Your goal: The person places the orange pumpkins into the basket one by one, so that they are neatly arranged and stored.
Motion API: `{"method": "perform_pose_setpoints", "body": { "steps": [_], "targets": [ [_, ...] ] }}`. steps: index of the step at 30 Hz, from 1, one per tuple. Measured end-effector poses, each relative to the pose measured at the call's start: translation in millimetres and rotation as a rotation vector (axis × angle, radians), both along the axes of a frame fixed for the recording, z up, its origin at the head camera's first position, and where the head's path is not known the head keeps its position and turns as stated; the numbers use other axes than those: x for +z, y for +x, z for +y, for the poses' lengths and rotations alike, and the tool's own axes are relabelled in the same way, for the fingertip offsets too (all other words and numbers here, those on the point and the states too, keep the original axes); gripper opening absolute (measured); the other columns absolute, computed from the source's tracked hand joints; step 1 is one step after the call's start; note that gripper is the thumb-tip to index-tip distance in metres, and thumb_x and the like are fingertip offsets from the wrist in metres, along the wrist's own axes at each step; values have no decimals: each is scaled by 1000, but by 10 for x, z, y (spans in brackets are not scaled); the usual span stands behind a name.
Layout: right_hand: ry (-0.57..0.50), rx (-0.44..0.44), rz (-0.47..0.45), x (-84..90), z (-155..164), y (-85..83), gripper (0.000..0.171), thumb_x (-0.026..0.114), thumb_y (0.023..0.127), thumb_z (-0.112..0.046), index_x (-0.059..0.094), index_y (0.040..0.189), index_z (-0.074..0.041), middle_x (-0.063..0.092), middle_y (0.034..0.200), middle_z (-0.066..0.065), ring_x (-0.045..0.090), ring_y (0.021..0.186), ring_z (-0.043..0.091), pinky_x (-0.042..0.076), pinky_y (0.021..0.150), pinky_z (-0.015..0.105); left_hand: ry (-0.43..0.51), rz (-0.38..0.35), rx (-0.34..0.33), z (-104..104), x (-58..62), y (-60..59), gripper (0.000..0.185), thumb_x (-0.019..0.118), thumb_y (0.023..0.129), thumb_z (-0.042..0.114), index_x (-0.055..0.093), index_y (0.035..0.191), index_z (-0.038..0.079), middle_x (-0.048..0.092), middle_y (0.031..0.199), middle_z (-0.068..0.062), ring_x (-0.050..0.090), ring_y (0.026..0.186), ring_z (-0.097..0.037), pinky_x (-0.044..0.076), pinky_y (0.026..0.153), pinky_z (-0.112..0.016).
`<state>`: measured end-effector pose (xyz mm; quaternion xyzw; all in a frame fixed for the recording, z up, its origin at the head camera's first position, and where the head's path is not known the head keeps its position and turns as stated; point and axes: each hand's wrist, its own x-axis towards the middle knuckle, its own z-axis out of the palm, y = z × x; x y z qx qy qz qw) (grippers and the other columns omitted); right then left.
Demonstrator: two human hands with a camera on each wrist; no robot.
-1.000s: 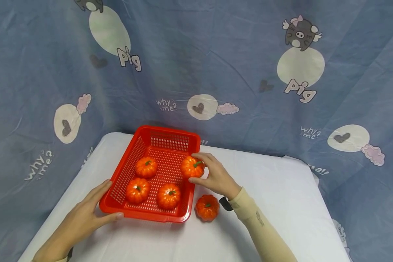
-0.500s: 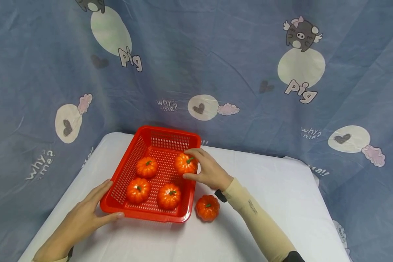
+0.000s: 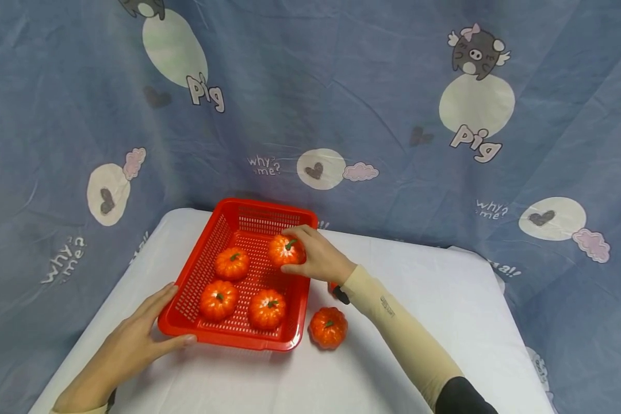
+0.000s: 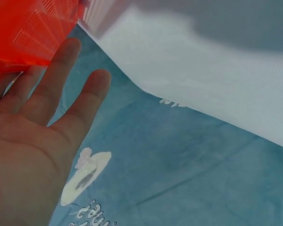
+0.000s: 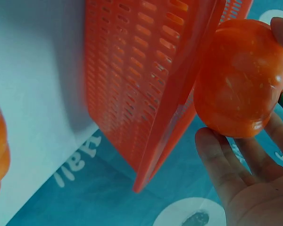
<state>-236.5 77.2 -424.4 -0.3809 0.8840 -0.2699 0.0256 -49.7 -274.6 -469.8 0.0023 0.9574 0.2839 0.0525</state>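
Observation:
A red slotted plastic basket (image 3: 297,339) sits on the white-covered table, with three small orange pumpkins in it: a rear one (image 3: 232,264), a front-left one (image 3: 218,301) and a front-right one (image 3: 267,310). My right hand (image 3: 321,257) holds another green-stemmed pumpkin (image 3: 284,251) between thumb and fingers, over the basket's right side. In the right wrist view that pumpkin (image 5: 240,80) is above the basket rim. With fingers extended, my left hand (image 3: 134,339) touches the basket's front-left corner; the left wrist view shows its straight fingers (image 4: 47,94) against the red wall (image 4: 33,33).
One pumpkin (image 3: 328,328) lies on the tablecloth (image 3: 419,293) just right of the basket. Another (image 3: 332,287) is mostly hidden behind my right wrist. A blue printed curtain (image 3: 383,103) hangs behind the table.
My right hand has carried its pumpkin left and slightly away from me, from the basket's right rim further over the inside. The left hand and basket have stayed put.

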Motion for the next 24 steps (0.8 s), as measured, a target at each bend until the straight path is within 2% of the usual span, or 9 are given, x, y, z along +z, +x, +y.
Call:
{"method": "perform_pose_setpoints", "body": {
  "steps": [4,13,24],
  "targets": [
    [8,4,-5,-1,-59,-45,76,84,83,-38,50,146,-12,50,144,7,49,131,22,42,112,39,-3,-4,-1,9,11,3,122,71,73,78,18,164,16,24,165,-15,34,141,-49,32,100,-78],
    [116,-18,-118,-169,-204,-133,74,83,84,-42,49,145,-16,48,146,10,48,131,25,43,112,40,-2,-15,4,7,-5,-1,123,71,73,79,17,164,15,25,165,-17,34,140,-49,32,100,-79],
    [204,-38,-86,-234,-293,-117,73,83,85,-41,51,145,-15,49,146,13,45,136,28,40,114,37,-8,-5,3,14,-6,-4,124,71,72,79,18,164,15,26,164,-17,35,139,-49,33,99,-79]
  ]
}}
